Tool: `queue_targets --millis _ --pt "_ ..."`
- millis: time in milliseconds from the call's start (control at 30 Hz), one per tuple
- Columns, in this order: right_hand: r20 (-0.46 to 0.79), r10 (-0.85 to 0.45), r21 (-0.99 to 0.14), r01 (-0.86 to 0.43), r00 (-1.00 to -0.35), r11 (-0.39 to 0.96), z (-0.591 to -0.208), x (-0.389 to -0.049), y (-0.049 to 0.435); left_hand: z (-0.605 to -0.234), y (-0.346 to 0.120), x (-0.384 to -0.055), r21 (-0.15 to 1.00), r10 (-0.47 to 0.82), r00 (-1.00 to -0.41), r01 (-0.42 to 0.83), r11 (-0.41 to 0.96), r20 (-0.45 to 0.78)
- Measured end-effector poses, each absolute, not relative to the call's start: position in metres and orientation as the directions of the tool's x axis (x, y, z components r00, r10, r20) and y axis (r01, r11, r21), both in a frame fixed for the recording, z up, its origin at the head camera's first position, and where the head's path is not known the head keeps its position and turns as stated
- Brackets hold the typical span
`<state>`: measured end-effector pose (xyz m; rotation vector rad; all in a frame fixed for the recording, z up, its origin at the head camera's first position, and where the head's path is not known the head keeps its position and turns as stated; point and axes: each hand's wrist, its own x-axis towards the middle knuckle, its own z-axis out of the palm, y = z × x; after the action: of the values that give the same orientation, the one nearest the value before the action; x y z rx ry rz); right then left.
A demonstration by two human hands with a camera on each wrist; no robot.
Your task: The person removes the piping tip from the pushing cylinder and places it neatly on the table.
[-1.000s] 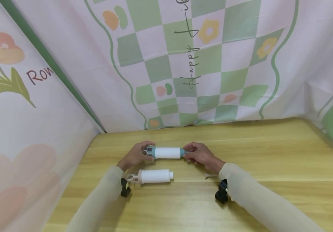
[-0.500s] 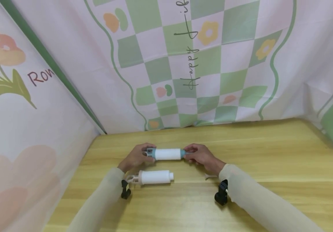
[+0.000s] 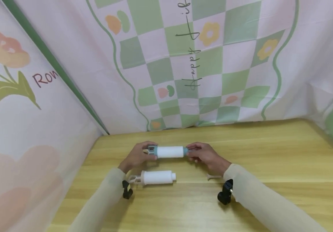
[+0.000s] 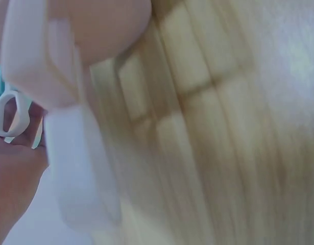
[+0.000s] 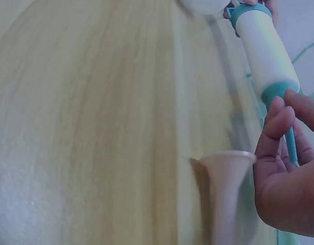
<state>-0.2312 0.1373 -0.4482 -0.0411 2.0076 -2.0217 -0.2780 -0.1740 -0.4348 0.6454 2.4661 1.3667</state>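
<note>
The left hand (image 3: 138, 157) grips the blue-ended tube (image 3: 170, 151) by its handle end; the right hand (image 3: 207, 157) pinches its nozzle (image 5: 291, 145). Nearer than that tube, a beige-ended tube (image 3: 158, 177) and flared beige piece (image 3: 211, 176) lie on the bench (image 3: 271, 148); beyond hangs a curtain (image 3: 184, 64).

Toward the back right corner of the pale wooden table (image 3: 288, 151) there is room to pass; farther left, a white cylinder with teal ends (image 3: 170, 151) blocks passage between left hand (image 3: 137, 156) and right hand (image 3: 207, 156) (a beige-ended white cylinder (image 3: 158, 177) lies farther from the back edge).
</note>
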Motion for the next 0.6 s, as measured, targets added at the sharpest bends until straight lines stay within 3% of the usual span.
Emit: queue_targets --millis 600 --pt "-0.161 -0.201 -0.987 0.159 -0.966 0.023 -0.434 -0.228 0.152 -0.431 -0.161 -0.266 0.902 0.465 -0.882 0.259 0.344 0.076"
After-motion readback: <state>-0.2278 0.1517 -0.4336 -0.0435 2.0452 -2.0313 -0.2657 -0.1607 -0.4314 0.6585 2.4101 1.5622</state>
